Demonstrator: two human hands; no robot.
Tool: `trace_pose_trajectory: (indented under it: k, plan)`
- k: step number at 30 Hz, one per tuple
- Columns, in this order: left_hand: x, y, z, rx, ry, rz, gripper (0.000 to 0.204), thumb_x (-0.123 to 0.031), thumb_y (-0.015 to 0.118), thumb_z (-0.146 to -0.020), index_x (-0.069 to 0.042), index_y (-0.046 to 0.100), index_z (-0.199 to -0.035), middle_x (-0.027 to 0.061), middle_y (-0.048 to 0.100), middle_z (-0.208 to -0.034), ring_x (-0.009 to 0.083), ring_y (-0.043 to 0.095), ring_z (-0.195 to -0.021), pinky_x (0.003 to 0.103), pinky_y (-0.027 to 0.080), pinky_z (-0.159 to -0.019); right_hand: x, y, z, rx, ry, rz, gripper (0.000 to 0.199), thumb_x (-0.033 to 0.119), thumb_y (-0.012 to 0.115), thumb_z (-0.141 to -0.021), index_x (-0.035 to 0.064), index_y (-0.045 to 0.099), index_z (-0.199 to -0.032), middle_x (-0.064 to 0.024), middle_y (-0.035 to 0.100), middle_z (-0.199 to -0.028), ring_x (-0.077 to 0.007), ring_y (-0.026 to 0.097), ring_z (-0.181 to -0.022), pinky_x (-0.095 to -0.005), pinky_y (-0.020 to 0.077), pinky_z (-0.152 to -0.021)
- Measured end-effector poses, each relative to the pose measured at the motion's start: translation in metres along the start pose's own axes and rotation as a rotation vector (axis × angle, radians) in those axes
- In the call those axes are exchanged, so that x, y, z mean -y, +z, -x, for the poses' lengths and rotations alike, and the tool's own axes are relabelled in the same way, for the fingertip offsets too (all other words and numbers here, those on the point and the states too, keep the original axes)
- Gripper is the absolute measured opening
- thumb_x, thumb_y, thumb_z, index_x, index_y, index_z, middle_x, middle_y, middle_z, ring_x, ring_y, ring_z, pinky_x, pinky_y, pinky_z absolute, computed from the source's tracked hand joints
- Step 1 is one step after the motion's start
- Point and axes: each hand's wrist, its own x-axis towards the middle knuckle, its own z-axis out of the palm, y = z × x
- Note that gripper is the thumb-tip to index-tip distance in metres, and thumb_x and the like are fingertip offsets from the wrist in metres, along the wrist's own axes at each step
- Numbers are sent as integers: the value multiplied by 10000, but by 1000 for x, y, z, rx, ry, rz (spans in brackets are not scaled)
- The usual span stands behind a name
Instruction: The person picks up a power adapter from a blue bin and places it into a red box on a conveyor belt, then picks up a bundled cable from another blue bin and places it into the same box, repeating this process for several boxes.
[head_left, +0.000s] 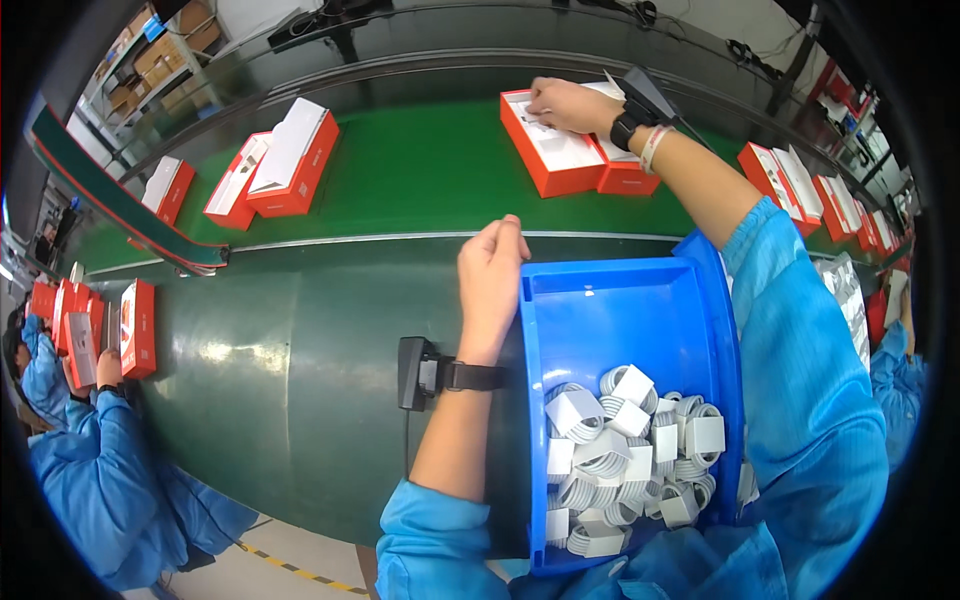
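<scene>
My right hand (565, 105) reaches over an open red box (550, 178) on the green belt, fingers bent down and pressed together at its white insert. Whatever those fingers hold, if anything, is too small to make out. Beside the upper left corner of a blue bin (625, 280), my left hand (490, 280) is closed with the thumb on top; its palm side is hidden. Coiled white cables (605, 455), each with a white paper wrap, lie heaped in the bin's near half.
More open red-and-white boxes stand on the green belt (420, 170), to the left (300, 165) and right (778, 185). A dark green arm-like bar (130, 215) juts over the left. Co-workers in blue sit at left (110, 480) and right (895, 380).
</scene>
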Motion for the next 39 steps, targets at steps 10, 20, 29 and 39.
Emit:
trace_pose_trajectory:
  k: [10,20,29,39]
  plan:
    - [25,33,-9,-43,64,-42,413,-269,540,-975,-66,516,-617,-46,434,-566,40,357,-529,234,263,-495,131,-97,154,168,-455,-280,201,187,568,-867,22,671,-918,-148,667,-844,-339,655,-814,-421,529,-728]
    - [24,69,0,-25,49,-99,410,-259,540,-968,-64,495,-610,-52,393,-571,41,337,-538,242,244,-501,121,-54,271,364,-476,-336,182,95,607,-784,2,623,-939,-126,592,-981,-333,638,-900,-425,534,-753]
    - [6,95,12,-63,-10,-63,392,-248,546,-974,-80,503,-622,-46,416,-567,33,354,-521,228,250,-486,102,-67,284,248,-622,-202,198,169,595,-822,9,605,-937,-119,559,-998,-285,610,-955,-393,538,-703]
    - [-6,96,12,-35,15,-75,416,-250,533,-973,-80,476,-597,-46,398,-567,44,331,-527,246,240,-496,-19,-117,238,-105,-58,-101,446,236,709,-726,69,650,-1135,-103,596,-1115,-305,618,-990,-404,509,-846]
